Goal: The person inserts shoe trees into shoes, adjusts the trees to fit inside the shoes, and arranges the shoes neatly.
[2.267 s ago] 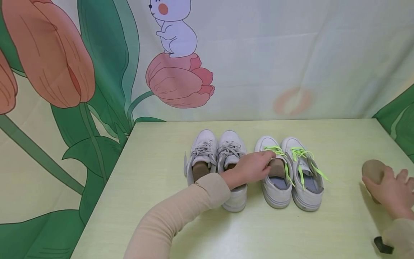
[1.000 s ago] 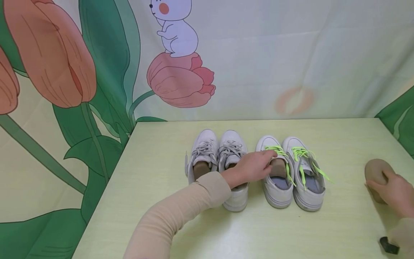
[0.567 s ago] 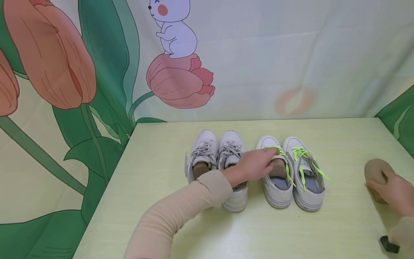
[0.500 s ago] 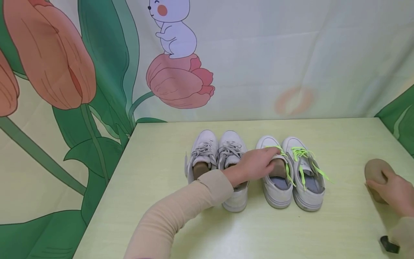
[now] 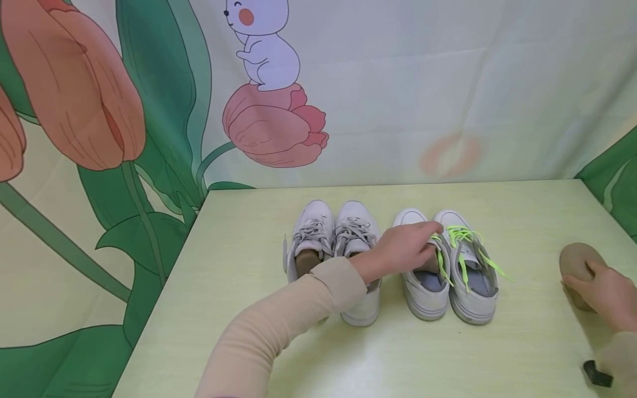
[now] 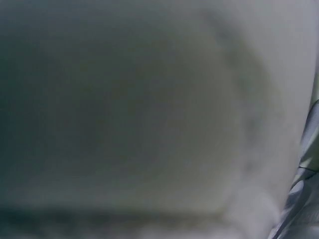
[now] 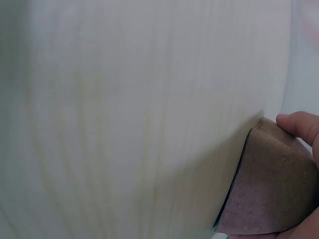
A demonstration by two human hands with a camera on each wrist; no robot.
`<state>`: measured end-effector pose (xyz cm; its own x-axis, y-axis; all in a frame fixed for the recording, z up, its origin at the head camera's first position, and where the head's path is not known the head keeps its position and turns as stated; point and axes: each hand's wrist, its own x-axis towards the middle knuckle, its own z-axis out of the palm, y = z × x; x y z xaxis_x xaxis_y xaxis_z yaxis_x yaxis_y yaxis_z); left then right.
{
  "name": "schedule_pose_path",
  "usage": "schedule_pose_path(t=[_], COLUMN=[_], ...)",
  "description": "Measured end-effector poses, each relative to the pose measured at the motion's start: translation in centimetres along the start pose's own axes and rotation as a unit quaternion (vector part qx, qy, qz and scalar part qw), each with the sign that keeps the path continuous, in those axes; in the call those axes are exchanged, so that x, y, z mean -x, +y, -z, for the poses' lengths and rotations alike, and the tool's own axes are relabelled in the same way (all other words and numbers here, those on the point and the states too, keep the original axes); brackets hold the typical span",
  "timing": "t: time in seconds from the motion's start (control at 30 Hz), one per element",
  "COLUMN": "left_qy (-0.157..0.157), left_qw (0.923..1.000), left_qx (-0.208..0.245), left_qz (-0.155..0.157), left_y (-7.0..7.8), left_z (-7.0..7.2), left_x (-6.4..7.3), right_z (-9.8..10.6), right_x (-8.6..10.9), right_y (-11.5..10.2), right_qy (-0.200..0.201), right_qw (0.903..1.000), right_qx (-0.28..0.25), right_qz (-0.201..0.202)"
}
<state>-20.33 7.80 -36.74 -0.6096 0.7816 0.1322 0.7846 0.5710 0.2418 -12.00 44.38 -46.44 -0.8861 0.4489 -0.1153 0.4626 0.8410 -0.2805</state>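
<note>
In the head view my left hand (image 5: 405, 246) reaches over the green-laced sneaker (image 5: 425, 301), its fingers at the tongue and laces. Whether it pinches anything is not visible. Part of a brown shoe insert (image 5: 427, 264) shows in that sneaker's opening, mostly behind the thumb. Beside it stands its mate, a white sneaker (image 5: 473, 304) with bright green laces and a bare blue-grey insole. Far to the right, my right hand (image 5: 608, 290) grips another brown insert (image 5: 576, 262) between thumb and fingers. The right wrist view shows this curved brown insert (image 7: 274, 189) held against the tabletop.
Left of these stands a white sneaker pair with grey laces; the left sneaker (image 5: 313, 226) has a brown insert (image 5: 307, 262) inside, and the right sneaker (image 5: 360, 309) is partly behind my sleeve (image 5: 298, 309). All rest on a pale table (image 5: 224, 265) before a printed backdrop (image 5: 378, 99).
My left hand has shifted right across the green-laced sneaker, covering more of its insert. The right hand has closed its grip on the other insert and held it there.
</note>
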Motion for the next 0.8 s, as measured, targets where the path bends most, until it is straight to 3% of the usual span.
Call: schedule_pose_path(t=[0.23,0.8], left_qy=[-0.006,-0.018], left_qw=[1.0000,0.9994], left_qx=[-0.005,-0.027], left_qz=[0.002,0.007], left_y=[0.2,0.5], left_z=[0.2,1.6], left_x=[-0.2,-1.0], right_z=[0.2,0.1], right_x=[-0.2,-0.4], right_y=[0.1,0.7], right_qy=[-0.024,-0.017], right_qw=[0.9997,0.9996], right_qx=[0.005,0.005], right_qz=[-0.001,0.021])
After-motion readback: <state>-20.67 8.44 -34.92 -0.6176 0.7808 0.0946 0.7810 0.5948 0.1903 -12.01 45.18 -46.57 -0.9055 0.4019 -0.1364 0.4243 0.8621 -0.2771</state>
